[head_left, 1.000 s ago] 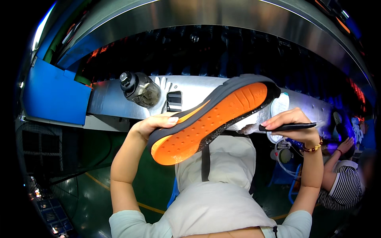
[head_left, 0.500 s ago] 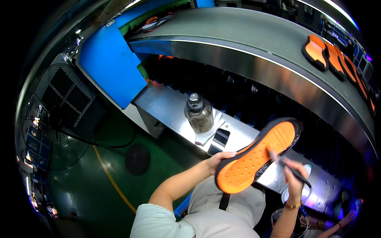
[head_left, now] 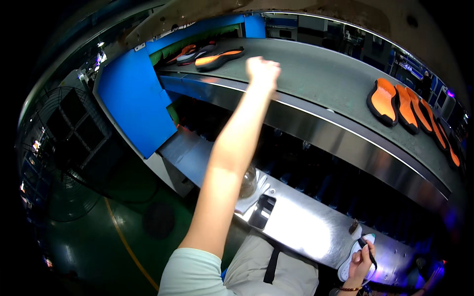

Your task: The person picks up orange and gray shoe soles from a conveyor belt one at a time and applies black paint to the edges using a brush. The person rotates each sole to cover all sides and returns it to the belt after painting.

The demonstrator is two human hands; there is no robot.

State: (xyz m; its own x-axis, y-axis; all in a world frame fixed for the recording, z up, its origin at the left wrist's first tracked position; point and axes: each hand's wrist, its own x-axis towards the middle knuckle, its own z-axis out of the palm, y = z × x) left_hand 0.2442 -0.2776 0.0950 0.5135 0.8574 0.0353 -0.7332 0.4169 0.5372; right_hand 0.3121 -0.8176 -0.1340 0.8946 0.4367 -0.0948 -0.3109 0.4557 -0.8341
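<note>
My left hand (head_left: 263, 74) is stretched out over the grey conveyor belt (head_left: 311, 69), fingers curled in, with nothing visible in them. To its left lies an orange shoe sole with a black rim (head_left: 219, 59), apart from the hand. Down at the lower right, my right hand (head_left: 362, 266) is closed round the black handle of a brush (head_left: 367, 252), whose dark bristles point up and away. Just beneath that hand is a white rounded thing (head_left: 344, 269), partly covered, on the metal ledge (head_left: 306, 227).
Several orange soles (head_left: 383, 101) stand in a row at the belt's right; more soles (head_left: 197, 53) lie by the blue machine housing (head_left: 131, 98). A phone (head_left: 262, 212), white gloves (head_left: 245, 203) and a bottle (head_left: 248, 183), half hidden by my arm, rest on the ledge. A fan (head_left: 74, 128) stands left.
My left hand has let go of the orange sole and reaches far forward; a sole now lies on the belt's left. My right hand, with the brush, has moved down to the white thing.
</note>
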